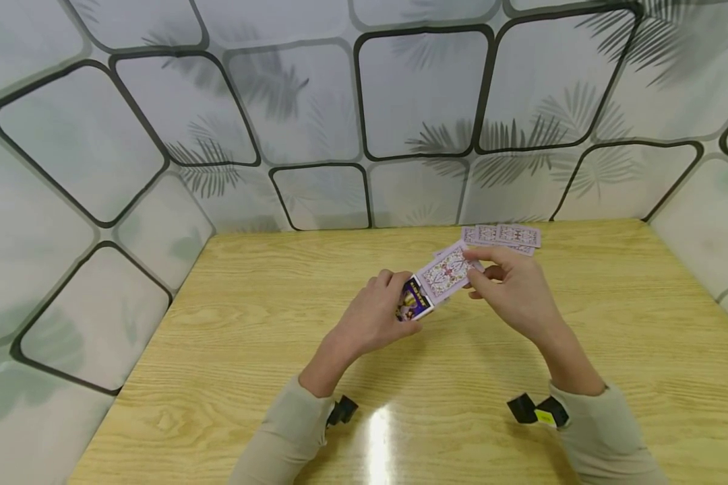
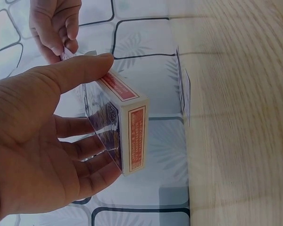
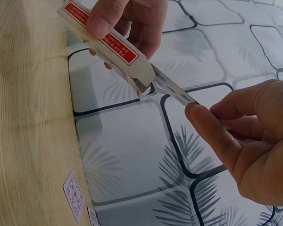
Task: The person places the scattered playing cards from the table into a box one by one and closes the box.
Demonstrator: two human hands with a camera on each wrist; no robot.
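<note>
My left hand (image 1: pixel 373 315) grips a small playing card box (image 1: pixel 414 301) by its edges, thumb on one narrow side and fingers on the other. The box is white with red labels on its sides and a dark purple picture on its front. Out of its mouth stick playing cards (image 1: pixel 445 273) with a patterned pink-and-white back. My right hand (image 1: pixel 518 293) pinches their outer end between thumb and fingers. In the right wrist view the cards (image 3: pixel 172 87) appear as a thin stack reaching into the box (image 3: pixel 118 49). How many there are, I cannot tell.
Several patterned cards (image 1: pixel 518 236) lie overlapping, backs up, at the table's far edge, partly behind my right hand. The wooden table (image 1: pixel 249 323) meets a wall covering (image 1: pixel 425 94) with dark rounded outlines and leaf prints.
</note>
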